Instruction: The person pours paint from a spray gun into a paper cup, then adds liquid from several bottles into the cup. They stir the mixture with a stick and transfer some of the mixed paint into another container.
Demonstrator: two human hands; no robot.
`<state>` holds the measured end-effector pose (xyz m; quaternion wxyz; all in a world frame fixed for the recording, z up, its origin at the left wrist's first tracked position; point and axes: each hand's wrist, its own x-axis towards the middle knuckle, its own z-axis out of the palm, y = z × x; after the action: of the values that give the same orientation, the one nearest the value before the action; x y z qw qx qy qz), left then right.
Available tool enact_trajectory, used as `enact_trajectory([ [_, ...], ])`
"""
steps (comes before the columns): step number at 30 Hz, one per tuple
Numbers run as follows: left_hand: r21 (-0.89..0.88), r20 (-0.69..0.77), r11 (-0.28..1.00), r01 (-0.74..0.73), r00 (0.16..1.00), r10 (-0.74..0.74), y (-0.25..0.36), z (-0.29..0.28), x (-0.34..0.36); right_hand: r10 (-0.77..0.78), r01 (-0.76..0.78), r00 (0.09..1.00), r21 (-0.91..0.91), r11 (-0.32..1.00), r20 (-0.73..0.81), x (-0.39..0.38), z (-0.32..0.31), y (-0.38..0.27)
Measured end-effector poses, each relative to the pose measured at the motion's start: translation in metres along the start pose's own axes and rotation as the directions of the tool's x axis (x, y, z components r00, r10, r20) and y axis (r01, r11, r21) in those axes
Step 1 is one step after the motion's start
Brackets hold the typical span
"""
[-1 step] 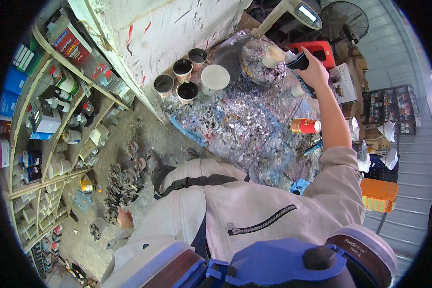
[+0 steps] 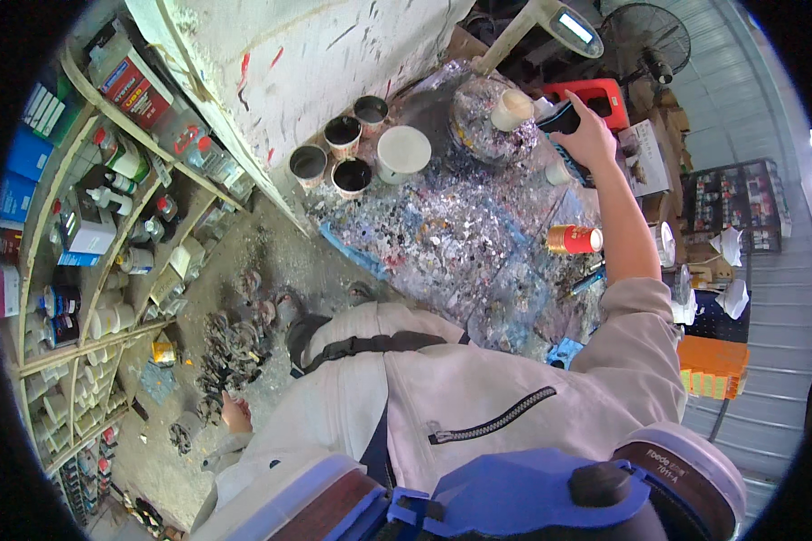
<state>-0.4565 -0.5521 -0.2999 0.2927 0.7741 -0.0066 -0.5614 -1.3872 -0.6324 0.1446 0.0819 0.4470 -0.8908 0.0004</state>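
Right hand [image 2: 591, 137], upper right of frame: thumb and forefinger apart at a dark flat object [image 2: 564, 119] with blue edging (phone-like, maybe); can't tell whether the grip clasps or just touches it. Object looks thin, mostly hidden by the hand, tilted beside the pale cup [image 2: 512, 109], probably for reading or tapping near it. Cup sits on a paint-caked round stand [image 2: 475, 135], likely for weighing, given the display [image 2: 576, 27]. Left hand [image 2: 235, 412], lower left, hangs by the body, grip unclear, seemingly idle.
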Motion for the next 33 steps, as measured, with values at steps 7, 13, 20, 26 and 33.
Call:
enact_trajectory([
  [7, 0.049, -0.015, 0.996, -0.076, 0.997, 0.076, 0.005, 0.013, 0.0, 0.006, -0.006, 1.0, 0.077, 0.997, -0.004, 0.002, -0.001, 0.003],
  [13, 0.057, -0.014, 0.993, -0.102, 0.995, 0.103, 0.011, 0.018, -0.01, -0.047, 0.048, 0.998, 0.037, 0.998, -0.034, 0.0, -0.001, 0.003],
  [20, 0.02, 0.023, 0.998, -0.065, 0.998, 0.065, 0.008, 0.016, -0.01, -0.08, 0.08, 0.997, 0.002, 0.997, 0.008, -0.001, -0.004, 0.002],
  [26, 0.052, 0.074, 0.996, -0.07, 0.995, 0.066, 0.003, 0.005, -0.001, -0.092, 0.092, 0.996, -0.037, 0.995, -0.004, 0.0, -0.004, 0.0],
  [33, 0.038, 0.039, 0.999, -0.008, 0.999, 0.006, 0.003, 0.001, 0.004, -0.031, 0.033, 0.999, 0.099, 0.995, -0.022, 0.004, 0.0, 0.005],
])
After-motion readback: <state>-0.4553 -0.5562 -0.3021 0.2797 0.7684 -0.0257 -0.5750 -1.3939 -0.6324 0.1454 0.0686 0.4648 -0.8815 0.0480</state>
